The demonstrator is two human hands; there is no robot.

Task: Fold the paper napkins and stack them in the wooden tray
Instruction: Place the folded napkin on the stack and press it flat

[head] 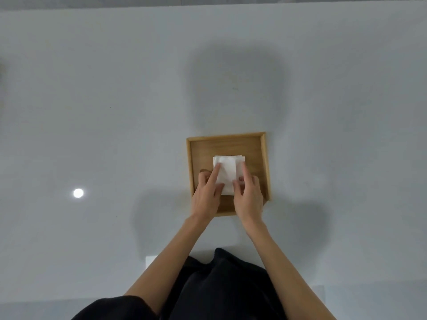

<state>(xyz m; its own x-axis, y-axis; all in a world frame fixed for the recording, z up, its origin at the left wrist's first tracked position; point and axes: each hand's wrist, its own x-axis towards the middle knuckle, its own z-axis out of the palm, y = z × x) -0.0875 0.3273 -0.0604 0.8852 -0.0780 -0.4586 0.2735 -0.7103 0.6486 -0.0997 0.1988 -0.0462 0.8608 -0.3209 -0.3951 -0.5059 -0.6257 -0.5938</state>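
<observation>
Both my hands are over the square light-brown wooden tray (263, 162), which sits a little right of the middle of the frame on the pale grey glossy table (115, 88). Inside the tray, near its centre, lies the small stack of folded white paper napkins (227, 168). The edges of lower sheets peek out along the stack's upper and right sides.

My left hand (206, 192) comes in from the lower left. Its index finger lies straight along the left side of the top napkin and the thumb rests on the napkin's lower left part, while the other fingers curl onto the tray floor beside the stack.

My right hand (248, 195) mirrors it from the lower right. Its index finger is stretched along the right side of the stack and the thumb touches the lower right part. Neither hand is closed around the paper; both press down on it with flat digits.

My bare forearms run down to the bottom of the frame, where my dark clothing (221, 285) fills the lower middle. A round bright spot of reflected light (78, 193) shines on the table at left.
</observation>
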